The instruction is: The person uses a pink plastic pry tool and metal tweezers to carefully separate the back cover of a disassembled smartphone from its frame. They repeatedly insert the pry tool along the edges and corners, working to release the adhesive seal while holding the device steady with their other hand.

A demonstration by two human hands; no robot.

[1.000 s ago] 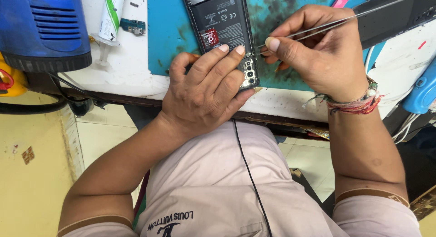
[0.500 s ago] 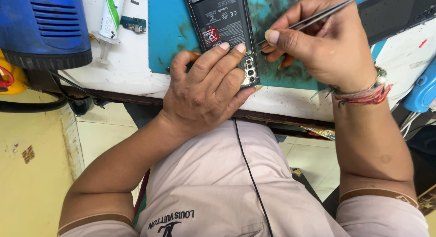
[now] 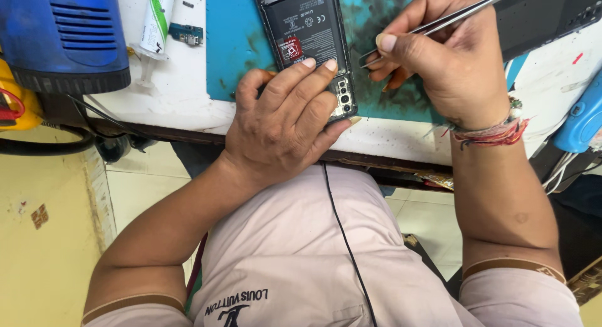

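An opened phone (image 3: 311,38) lies back-up on a stained teal mat (image 3: 232,45) near the front edge of the white desk (image 3: 188,107), its dark battery and camera block bare. The left hand (image 3: 285,123) presses down over the phone's near end, fingers curled across it and gripping its edges, while the right hand (image 3: 442,57) is closed around a pair of metal tweezers (image 3: 439,23), whose tips point at the mat just beside the phone's right edge. Further left on the desk stand a blue tool housing (image 3: 63,38) and a glue syringe (image 3: 153,32).
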